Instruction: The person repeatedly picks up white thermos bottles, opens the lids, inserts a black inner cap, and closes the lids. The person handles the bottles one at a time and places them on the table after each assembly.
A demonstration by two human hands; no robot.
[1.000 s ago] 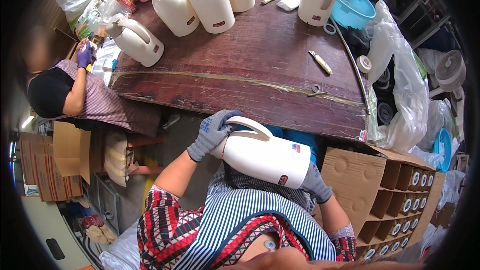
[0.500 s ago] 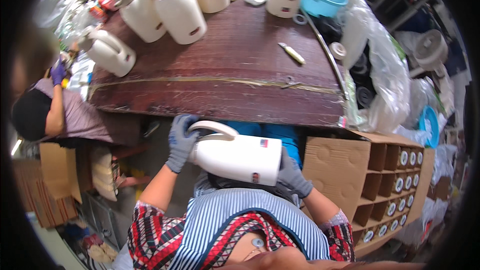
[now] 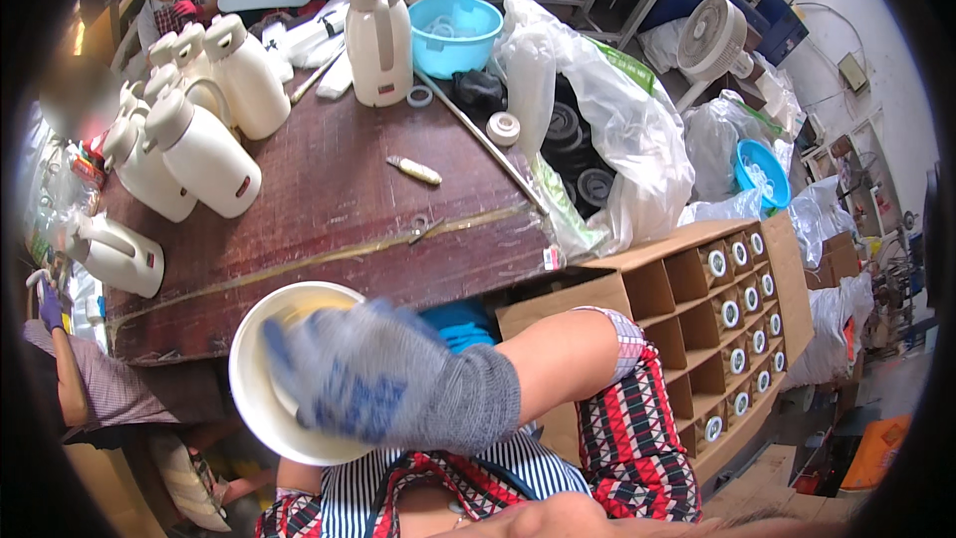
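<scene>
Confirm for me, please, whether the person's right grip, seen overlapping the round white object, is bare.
Not quite: the person's right grip, seen overlapping the round white object, is not bare. The head view shows it in a gray knitted glove with blue patches.

At 12 o'clock, a light-blue basin (image 3: 453,59) holds clear rings and sits on the scuffed red-brown tabletop (image 3: 319,209). Just below it lies a pale ring (image 3: 419,96), with a white roll (image 3: 503,129) to its right. Between 10 and 11 o'clock, a slim cream-coloured tool (image 3: 413,170) lies flat. A clear plastic bag (image 3: 637,130) at 2 o'clock stands around round black parts (image 3: 564,125). Beyond it, between 1 and 2, is a fan (image 3: 714,37). A smaller blue basin (image 3: 749,179) sits toward 3 o'clock, and an orange sheet (image 3: 876,453) lies at 4.
</scene>
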